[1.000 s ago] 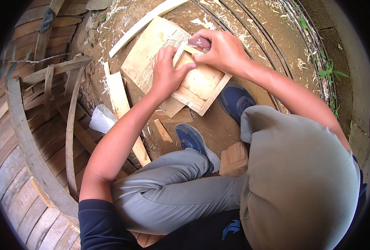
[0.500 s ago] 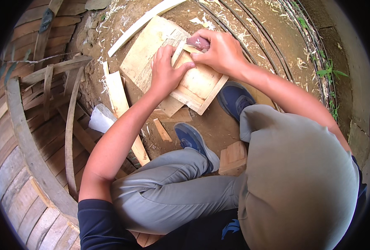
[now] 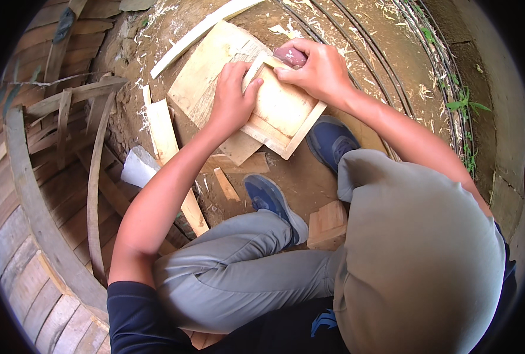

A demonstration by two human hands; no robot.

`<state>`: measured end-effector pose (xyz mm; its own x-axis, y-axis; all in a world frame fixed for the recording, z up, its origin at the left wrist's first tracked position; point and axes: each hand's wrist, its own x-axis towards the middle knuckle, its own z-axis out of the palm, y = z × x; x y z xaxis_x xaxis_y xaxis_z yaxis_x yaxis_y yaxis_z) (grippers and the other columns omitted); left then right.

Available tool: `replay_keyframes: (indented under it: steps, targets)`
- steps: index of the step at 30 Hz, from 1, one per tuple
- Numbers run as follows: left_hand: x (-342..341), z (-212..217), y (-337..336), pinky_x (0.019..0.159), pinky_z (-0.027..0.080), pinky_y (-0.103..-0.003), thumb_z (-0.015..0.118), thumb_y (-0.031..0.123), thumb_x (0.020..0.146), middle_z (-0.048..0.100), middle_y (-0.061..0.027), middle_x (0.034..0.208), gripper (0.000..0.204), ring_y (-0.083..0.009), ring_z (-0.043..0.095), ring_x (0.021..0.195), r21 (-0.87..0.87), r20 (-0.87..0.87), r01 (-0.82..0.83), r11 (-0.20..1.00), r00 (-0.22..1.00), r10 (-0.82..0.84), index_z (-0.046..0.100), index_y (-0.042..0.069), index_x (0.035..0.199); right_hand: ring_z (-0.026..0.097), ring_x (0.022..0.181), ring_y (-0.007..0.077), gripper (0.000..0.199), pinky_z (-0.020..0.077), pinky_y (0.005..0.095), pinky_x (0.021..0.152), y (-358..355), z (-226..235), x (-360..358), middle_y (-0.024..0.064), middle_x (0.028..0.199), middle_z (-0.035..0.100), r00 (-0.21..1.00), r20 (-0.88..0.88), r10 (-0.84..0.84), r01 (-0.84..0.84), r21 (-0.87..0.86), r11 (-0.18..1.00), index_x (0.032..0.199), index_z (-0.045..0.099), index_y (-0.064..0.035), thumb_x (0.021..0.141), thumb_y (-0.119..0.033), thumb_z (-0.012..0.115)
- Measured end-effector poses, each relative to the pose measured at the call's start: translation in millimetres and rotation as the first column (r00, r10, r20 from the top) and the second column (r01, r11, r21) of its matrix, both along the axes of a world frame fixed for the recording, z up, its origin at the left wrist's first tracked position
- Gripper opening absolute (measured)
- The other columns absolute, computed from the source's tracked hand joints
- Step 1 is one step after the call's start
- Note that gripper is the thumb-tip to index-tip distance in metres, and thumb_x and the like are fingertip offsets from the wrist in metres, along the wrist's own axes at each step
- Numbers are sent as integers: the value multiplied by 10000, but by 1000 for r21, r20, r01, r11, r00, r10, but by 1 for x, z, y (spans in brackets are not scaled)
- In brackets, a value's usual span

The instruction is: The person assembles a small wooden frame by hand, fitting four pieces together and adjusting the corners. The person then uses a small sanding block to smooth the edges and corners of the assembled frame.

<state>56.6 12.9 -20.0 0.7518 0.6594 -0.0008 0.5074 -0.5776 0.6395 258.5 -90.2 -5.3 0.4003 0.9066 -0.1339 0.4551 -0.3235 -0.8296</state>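
A shallow wooden frame with a flat panel and raised edges (image 3: 284, 105) rests on a larger pale wooden board (image 3: 199, 71) on the ground. My left hand (image 3: 232, 100) is closed over the frame's left edge, the thumb lying along it. At the far corner, my right hand (image 3: 321, 72) pinches a curled maroon piece of sandpaper (image 3: 291, 56), its thumb over the top edge of the frame. Fingers partly hide the sandpaper, so where it touches the wood cannot be seen.
Long wooden strips (image 3: 165, 133) lie on the left, near a white crumpled piece (image 3: 138, 166). A wood block (image 3: 327, 223) sits between my legs, near my blue shoes (image 3: 332, 140). Dark rods (image 3: 357, 47) and shavings cover the ground beyond. A slatted wooden structure (image 3: 35, 183) stands left.
My left thumb has drawn back from the panel to the frame's left edge. My right hand has shifted slightly right with the sandpaper, and the two thumbs are farther apart.
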Motion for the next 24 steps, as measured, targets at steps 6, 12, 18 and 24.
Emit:
replay_keyframes:
  steps: [6,12,18,24]
  targets:
    - [3,9,-1,944,488,-404,697,196,961,612,-180,1110,308,-337,625,1061,-79,-24,-39,996,999,37,643,4,1195,730,803,214,420,565,362,761,0,-4,6,79,899,767,1000,-24,6,-6,-7,1000,1119,784,-174,763,-395,815]
    - [-2,3,0,955,486,-404,674,166,967,612,-184,1112,337,-336,626,1070,-53,26,-12,999,1000,14,640,-3,1256,737,786,233,421,568,374,750,-4,-8,2,79,879,770,999,6,-39,39,42,998,1115,793,-192,762,-420,817]
    - [-3,0,-1,974,474,-407,643,137,980,601,-191,1136,317,-345,612,1088,-4,40,3,1000,999,-3,633,-7,1262,738,778,238,399,569,376,744,-3,-7,-2,78,866,770,999,-3,-51,51,56,997,1104,799,-197,770,-415,817]
    - [-6,-1,-6,980,473,-411,643,135,980,601,-189,1148,312,-339,612,1094,-16,47,-17,1000,999,17,625,0,1260,742,809,237,392,570,379,752,0,-1,1,71,907,775,998,37,46,-47,26,999,1110,797,-195,777,-401,804]
